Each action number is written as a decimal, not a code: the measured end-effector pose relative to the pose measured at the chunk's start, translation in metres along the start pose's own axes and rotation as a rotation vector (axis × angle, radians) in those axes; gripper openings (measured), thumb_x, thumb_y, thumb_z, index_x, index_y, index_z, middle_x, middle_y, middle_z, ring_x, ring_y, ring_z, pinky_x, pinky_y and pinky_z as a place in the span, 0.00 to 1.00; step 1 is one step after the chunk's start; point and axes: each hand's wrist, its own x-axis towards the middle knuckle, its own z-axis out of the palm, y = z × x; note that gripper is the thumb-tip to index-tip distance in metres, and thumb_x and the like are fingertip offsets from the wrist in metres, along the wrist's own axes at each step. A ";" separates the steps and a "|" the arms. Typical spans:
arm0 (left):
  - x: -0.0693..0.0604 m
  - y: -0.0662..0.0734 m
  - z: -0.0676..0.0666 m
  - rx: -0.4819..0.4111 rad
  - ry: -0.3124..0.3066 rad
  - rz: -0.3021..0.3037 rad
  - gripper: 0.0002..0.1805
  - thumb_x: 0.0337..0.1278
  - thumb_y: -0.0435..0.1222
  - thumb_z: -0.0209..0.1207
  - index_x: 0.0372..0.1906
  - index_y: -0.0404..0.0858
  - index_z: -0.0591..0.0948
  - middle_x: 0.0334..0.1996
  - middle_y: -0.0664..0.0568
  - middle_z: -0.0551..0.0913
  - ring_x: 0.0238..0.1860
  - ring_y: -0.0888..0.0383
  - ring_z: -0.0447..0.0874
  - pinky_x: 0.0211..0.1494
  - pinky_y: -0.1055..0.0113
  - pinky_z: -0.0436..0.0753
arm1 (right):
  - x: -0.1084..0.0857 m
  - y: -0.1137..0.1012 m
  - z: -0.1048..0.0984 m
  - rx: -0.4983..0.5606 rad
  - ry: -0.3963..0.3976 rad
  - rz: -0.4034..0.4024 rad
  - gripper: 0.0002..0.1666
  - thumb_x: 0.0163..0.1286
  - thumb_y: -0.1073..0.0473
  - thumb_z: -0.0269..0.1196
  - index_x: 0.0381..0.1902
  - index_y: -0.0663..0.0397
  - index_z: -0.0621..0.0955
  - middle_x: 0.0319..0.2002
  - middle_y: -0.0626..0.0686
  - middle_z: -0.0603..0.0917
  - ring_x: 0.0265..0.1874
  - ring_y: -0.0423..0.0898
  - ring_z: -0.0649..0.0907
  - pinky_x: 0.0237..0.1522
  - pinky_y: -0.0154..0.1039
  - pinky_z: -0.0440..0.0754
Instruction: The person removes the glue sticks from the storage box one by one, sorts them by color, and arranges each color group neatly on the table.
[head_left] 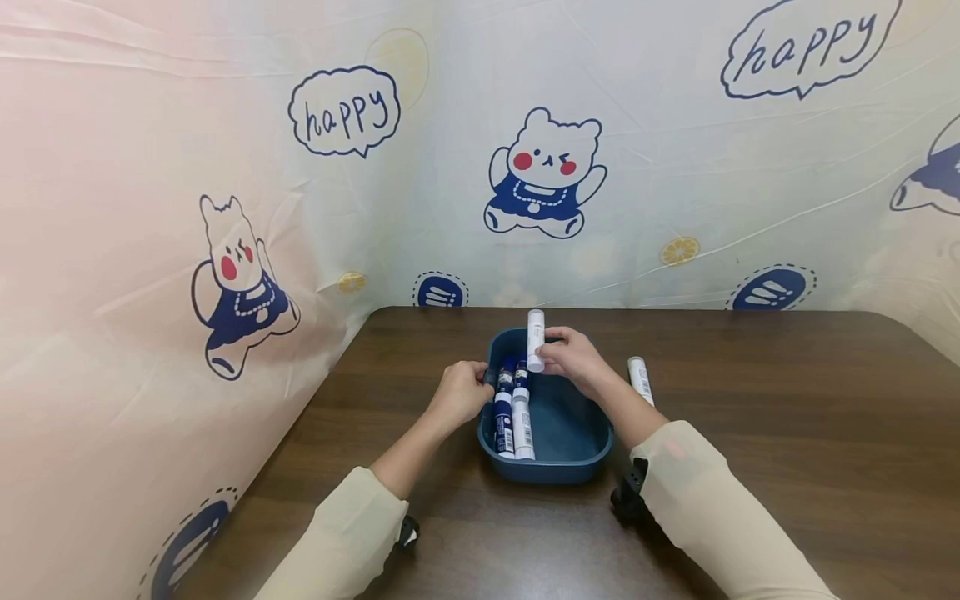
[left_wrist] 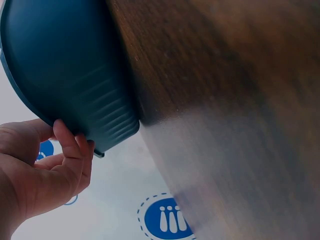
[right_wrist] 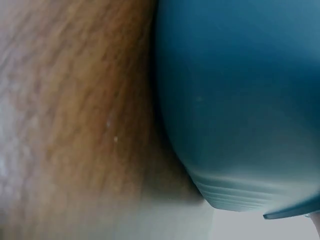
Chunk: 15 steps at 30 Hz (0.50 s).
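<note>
A dark teal plastic bin (head_left: 551,472) sits on the table, its ribbed outer wall (left_wrist: 100,107) showing in the left wrist view. My left hand (head_left: 459,392) pinches the bin's left rim between thumb and fingers. Above the bin's far part, my right hand (head_left: 576,358) grips a white tube (head_left: 536,342), held nearly upright by its side. Inside, along the left wall, lie several tubes: a dark blue tube (head_left: 503,427) with a white end, a white tube (head_left: 522,429), and dark blue ones farther back. The bin's side fills much of the right wrist view.
Another white tube (head_left: 640,379) is on the table right of the bin, partly hidden by my right forearm. The brown wooden table (head_left: 787,433) reaches back to a printed cloth (head_left: 645,100) hanging behind and to the left.
</note>
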 end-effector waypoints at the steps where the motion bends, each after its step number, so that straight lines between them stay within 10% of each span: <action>1: 0.000 0.000 0.000 -0.002 0.000 -0.003 0.22 0.54 0.27 0.55 0.57 0.26 0.73 0.44 0.42 0.80 0.33 0.56 0.76 0.30 0.70 0.77 | -0.001 -0.001 -0.001 0.008 0.004 -0.011 0.32 0.63 0.67 0.56 0.64 0.66 0.61 0.49 0.68 0.72 0.39 0.52 0.79 0.45 0.43 0.78; 15: 0.001 -0.001 0.001 0.004 0.001 0.003 0.23 0.54 0.27 0.55 0.57 0.27 0.73 0.48 0.41 0.79 0.34 0.56 0.76 0.29 0.70 0.75 | -0.026 -0.019 -0.027 -0.027 -0.003 -0.074 0.34 0.64 0.66 0.55 0.66 0.65 0.58 0.54 0.69 0.69 0.48 0.59 0.74 0.52 0.47 0.73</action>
